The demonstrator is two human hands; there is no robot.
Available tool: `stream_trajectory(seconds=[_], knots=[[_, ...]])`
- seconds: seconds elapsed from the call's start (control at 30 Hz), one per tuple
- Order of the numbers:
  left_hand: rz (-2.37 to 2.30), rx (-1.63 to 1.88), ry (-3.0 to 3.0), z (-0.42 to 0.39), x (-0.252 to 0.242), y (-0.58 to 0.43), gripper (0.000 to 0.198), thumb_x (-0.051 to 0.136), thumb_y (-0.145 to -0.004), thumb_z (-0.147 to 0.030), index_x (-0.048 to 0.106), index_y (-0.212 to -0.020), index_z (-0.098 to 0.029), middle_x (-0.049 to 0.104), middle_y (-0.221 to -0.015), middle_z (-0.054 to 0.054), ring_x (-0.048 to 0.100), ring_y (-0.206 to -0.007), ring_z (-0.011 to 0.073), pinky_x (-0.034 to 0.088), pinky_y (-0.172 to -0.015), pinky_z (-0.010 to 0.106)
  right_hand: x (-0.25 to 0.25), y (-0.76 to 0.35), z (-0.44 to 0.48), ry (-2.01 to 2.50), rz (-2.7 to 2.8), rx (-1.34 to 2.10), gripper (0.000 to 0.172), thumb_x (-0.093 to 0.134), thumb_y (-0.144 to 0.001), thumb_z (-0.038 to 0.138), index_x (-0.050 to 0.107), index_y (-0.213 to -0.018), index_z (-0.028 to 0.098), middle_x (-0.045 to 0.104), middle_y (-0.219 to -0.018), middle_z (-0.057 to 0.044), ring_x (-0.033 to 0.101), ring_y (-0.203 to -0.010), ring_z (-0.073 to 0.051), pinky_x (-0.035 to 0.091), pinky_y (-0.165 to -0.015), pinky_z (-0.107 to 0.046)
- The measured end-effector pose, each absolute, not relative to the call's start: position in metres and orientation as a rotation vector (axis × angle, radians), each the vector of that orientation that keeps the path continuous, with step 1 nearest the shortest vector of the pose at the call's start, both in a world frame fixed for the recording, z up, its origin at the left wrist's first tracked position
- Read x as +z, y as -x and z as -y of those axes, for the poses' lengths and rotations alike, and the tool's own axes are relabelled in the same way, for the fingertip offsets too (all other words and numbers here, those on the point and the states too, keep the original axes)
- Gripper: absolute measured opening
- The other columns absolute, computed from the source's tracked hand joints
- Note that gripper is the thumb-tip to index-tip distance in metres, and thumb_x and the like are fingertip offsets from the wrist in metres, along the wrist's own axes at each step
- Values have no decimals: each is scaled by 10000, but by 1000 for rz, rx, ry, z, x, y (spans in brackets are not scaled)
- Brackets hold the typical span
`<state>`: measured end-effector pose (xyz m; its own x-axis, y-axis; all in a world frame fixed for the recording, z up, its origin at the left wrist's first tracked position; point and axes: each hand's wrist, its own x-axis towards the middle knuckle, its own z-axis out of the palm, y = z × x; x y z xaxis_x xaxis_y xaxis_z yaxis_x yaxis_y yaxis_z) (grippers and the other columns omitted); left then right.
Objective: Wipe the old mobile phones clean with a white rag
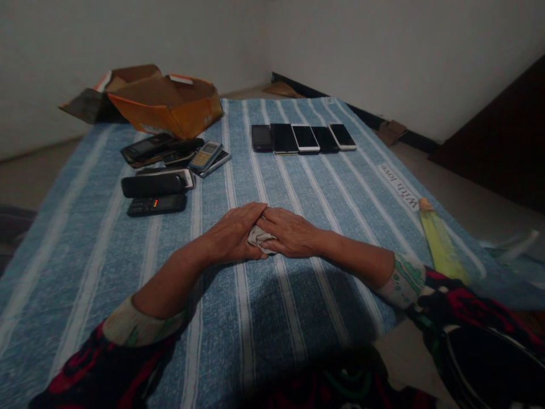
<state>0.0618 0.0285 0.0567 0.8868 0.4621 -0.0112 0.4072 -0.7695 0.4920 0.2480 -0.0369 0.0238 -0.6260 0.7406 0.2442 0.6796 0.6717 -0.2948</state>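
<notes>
My left hand and my right hand rest together on the blue striped cloth, fingers closed around a small white crumpled rag held between them. Beyond the hands, a neat row of several smartphones lies face up. To the far left a loose pile of old keypad phones sits on the cloth, out of reach of both hands.
An open orange cardboard box stands at the back left by the wall. A yellow-green bottle lies at the cloth's right edge. A "With love" label is on the cloth. Bare floor surrounds the cloth.
</notes>
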Motion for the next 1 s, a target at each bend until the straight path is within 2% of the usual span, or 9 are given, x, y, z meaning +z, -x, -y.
stream_trajectory(seconds=[0.1,0.23,0.4,0.57,0.73,1.0], knots=[[-585,163,-2600,-29,54,-60,624,751,-676,-416,462,-1174,-176,577,-1151,100,565,-1081,315,440,-950,422,25,-245,43,1166,2521,250,384,518,-950,373,460,-1252,144,505,-1240,-144,475,-1141,-266,421,-991,-476],[-597,209,-2604,-29,48,-57,695,769,-659,-439,427,-1220,-214,550,-1224,102,529,-1151,327,407,-1001,449,25,-240,52,1225,2462,277,486,536,-938,320,355,-1357,152,429,-1364,-159,402,-1262,-275,379,-1049,-495],[-639,206,-2537,-27,50,-55,577,745,-684,-455,466,-1123,-207,589,-1075,68,586,-1006,292,467,-897,422,20,-229,40,1329,2390,295,390,514,-951,276,414,-1305,149,470,-1316,-146,431,-1228,-264,380,-1050,-493],[-655,260,-2512,-28,49,-50,606,736,-702,-433,463,-1196,-215,586,-1179,90,567,-1099,314,446,-962,447,22,-226,41,1365,2366,326,389,510,-958,277,418,-1307,133,484,-1285,-158,472,-1164,-265,416,-1006,-486],[-706,251,-2561,-31,45,-45,622,743,-686,-469,494,-1196,-215,597,-1215,107,557,-1133,342,436,-995,475,20,-233,59,1301,2403,277,454,499,-966,326,360,-1364,156,421,-1367,-177,414,-1248,-294,400,-1025,-522],[-692,340,-2668,-29,44,-43,647,653,-799,-476,424,-1325,-176,563,-1278,146,523,-1168,337,413,-1022,470,22,-231,41,1316,2353,320,433,517,-955,268,368,-1355,196,476,-1321,-130,477,-1177,-260,412,-1015,-489]])
